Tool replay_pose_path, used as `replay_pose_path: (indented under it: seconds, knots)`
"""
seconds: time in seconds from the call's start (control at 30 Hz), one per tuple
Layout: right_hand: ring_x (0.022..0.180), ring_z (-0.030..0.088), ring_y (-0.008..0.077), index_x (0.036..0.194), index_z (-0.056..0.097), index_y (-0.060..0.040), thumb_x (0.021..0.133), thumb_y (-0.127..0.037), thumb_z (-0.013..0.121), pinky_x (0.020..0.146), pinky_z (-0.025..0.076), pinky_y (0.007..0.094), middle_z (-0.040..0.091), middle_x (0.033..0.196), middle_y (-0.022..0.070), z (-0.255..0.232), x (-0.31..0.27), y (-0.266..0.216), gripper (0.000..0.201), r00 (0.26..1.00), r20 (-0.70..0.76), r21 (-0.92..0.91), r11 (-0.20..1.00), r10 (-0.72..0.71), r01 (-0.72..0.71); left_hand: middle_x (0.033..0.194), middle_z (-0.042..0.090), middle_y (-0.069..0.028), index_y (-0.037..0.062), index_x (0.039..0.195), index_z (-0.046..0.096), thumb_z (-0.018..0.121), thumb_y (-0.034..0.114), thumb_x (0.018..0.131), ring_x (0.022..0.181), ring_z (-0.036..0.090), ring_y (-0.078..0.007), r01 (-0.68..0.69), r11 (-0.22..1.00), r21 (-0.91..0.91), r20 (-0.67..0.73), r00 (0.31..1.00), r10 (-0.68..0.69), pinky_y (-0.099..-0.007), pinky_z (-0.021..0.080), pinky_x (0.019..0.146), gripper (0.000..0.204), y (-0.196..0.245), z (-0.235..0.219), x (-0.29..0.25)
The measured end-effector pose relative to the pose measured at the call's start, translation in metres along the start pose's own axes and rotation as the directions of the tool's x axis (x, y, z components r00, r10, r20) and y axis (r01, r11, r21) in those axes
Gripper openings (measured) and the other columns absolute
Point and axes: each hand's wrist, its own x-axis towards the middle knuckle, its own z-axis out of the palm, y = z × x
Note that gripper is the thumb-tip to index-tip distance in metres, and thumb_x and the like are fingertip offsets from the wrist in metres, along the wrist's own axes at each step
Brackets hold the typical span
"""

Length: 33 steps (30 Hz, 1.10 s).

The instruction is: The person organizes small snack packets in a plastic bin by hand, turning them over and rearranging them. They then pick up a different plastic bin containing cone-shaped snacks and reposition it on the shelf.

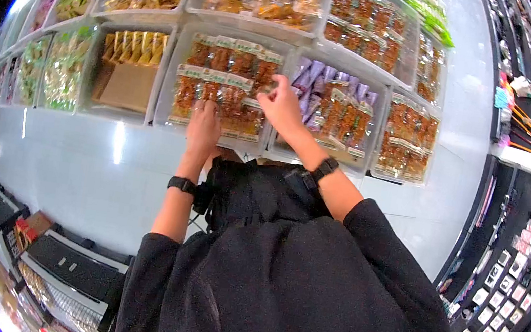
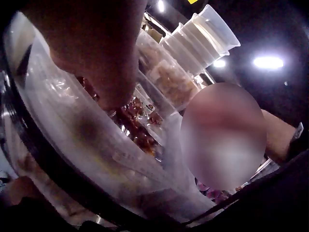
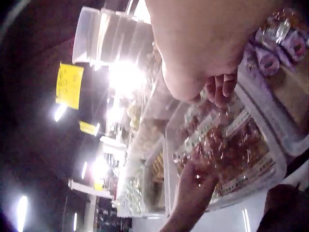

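Observation:
My left hand (image 1: pixel 204 129) reaches over the near edge of a clear plastic bin (image 1: pixel 164 101) and pinches a snack packet (image 1: pixel 206 92) in the front row. Its fingertips are partly hidden among the packets. The packets are see-through with reddish-brown food and white-and-green header strips, lying in two overlapping rows. My right hand (image 1: pixel 282 108) hovers over the bin's right side, fingers loosely bent, thumb and forefinger apart, nothing visible between them. In the right wrist view, the left hand (image 3: pixel 195 186) is down at the packets, below the right hand (image 3: pixel 203 63).
To the right, a bin holds purple packets (image 1: pixel 308 80) and more brown ones. On the left, another bin has yellow packets (image 1: pixel 134 46) behind a cardboard piece (image 1: pixel 128 87). More filled bins stand behind. Shelves of small goods (image 1: pixel 516 269) line the right side.

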Motion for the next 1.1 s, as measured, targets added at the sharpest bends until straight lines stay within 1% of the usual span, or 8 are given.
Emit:
replay_pose_path:
  seconds: [0.07,0.1,0.13,0.3,0.37,0.7,0.87,1.1]
  knots:
    - [0.070,0.063,0.0321,0.102,0.056,-0.0002,0.077,-0.018,0.062,0.063,0.048,0.0402,0.063,0.073,0.0168,-0.044,-0.007,0.021,0.032,0.982,-0.190,-0.037,0.999,0.011,-0.018,0.101,0.051,-0.0178,0.0042,0.105,0.048,0.057,0.009,0.079,0.095,0.051,-0.0377,-0.025,0.998,0.055,-0.033,0.999,0.027,-0.0453,0.044,0.079,0.028,0.002,0.001,0.001]
    - [0.067,0.063,0.0201,0.094,0.061,-0.0053,0.078,-0.018,0.063,0.063,0.048,0.0333,0.065,0.076,0.0119,-0.067,-0.012,0.032,0.021,0.959,-0.278,-0.056,0.995,0.059,-0.078,0.101,0.051,-0.0178,0.0042,0.105,0.048,0.057,0.009,0.079,0.095,0.051,-0.0377,-0.035,0.998,0.056,-0.029,0.999,0.036,-0.0453,0.044,0.079,0.028,0.005,0.001,0.000]
    - [0.068,0.063,0.0198,0.095,0.061,-0.0036,0.077,-0.016,0.062,0.064,0.049,0.0331,0.066,0.077,0.0117,-0.083,-0.016,0.044,0.021,0.915,-0.401,-0.198,0.970,0.052,-0.142,0.102,0.050,-0.0183,0.0035,0.107,0.047,0.057,0.008,0.079,0.096,0.051,-0.0377,-0.038,0.997,0.061,-0.043,0.998,0.041,-0.0450,0.045,0.079,0.031,0.007,0.000,-0.001]
    - [0.079,0.062,0.0314,0.093,0.059,0.0004,0.075,-0.018,0.063,0.071,0.049,0.0394,0.064,0.084,0.0175,-0.139,-0.047,0.115,0.026,0.845,-0.480,-0.158,0.924,0.236,-0.348,0.106,0.048,-0.0198,0.0017,0.115,0.042,0.058,0.008,0.078,0.098,0.051,-0.0382,-0.054,0.994,0.098,0.007,0.999,0.054,-0.0445,0.045,0.080,0.041,0.006,0.000,-0.001]
    - [0.081,0.061,0.0336,0.095,0.057,0.0012,0.075,-0.021,0.064,0.073,0.048,0.0420,0.063,0.083,0.0186,-0.143,-0.057,0.146,0.031,0.839,-0.540,-0.434,0.833,0.065,-0.344,0.106,0.049,-0.0203,0.0012,0.115,0.042,0.058,0.007,0.077,0.098,0.051,-0.0387,-0.069,0.993,0.092,0.008,0.998,0.068,-0.0449,0.045,0.081,0.041,0.009,-0.003,-0.001]
    - [0.086,0.060,0.0432,0.091,0.053,0.0027,0.073,-0.037,0.067,0.074,0.047,0.0480,0.062,0.090,0.0280,-0.132,-0.054,0.114,0.046,0.868,-0.418,-0.434,0.780,0.269,-0.451,0.104,0.052,-0.0203,0.0006,0.115,0.043,0.057,0.007,0.076,0.096,0.052,-0.0385,-0.066,0.998,0.015,0.028,0.997,0.065,-0.0450,0.045,0.080,0.042,-0.001,0.004,-0.001]
    - [0.090,0.061,0.0400,0.099,0.057,0.0090,0.060,-0.046,0.077,0.078,0.049,0.0434,0.063,0.093,0.0279,-0.132,-0.036,0.142,0.070,0.834,-0.402,-0.477,0.692,0.377,-0.543,0.103,0.052,-0.0204,0.0002,0.113,0.044,0.055,0.006,0.076,0.095,0.052,-0.0385,-0.090,0.996,-0.014,-0.058,0.994,0.089,-0.0450,0.045,0.078,0.039,0.003,-0.001,-0.004]
    - [0.083,0.064,0.0351,0.086,0.063,0.0062,0.058,-0.048,0.075,0.074,0.048,0.0396,0.065,0.085,0.0246,-0.139,-0.033,0.158,0.062,0.774,-0.278,-0.381,0.675,0.569,-0.632,0.104,0.051,-0.0208,-0.0005,0.111,0.046,0.052,0.001,0.075,0.093,0.051,-0.0392,-0.087,0.991,-0.102,-0.125,0.989,0.074,-0.0451,0.044,0.077,0.036,0.011,-0.002,-0.007]
